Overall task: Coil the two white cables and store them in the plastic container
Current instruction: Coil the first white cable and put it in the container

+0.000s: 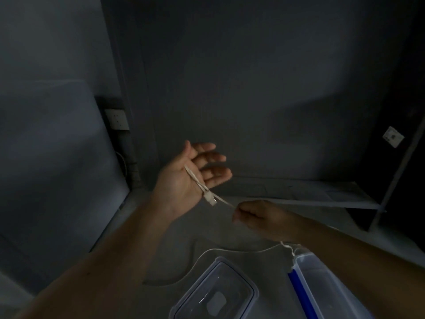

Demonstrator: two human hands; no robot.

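White cable (194, 178) lies across the upturned palm of the left hand (180, 186), plug (210, 200) hanging off the palm's edge | left grip relaxed, fingers spread | right hand (257, 217) grip pinches the cable | slack trails over the grey surface beside plastic container (326, 277) and lid (230, 268).

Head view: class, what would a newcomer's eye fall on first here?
The open left hand, palm up mid-frame, stands out against the dark room, with the white cable crossing its palm and the plug hanging by the heel of the palm. Just right and lower, the right hand pinches the same cable. At the bottom edge lies a clear container.
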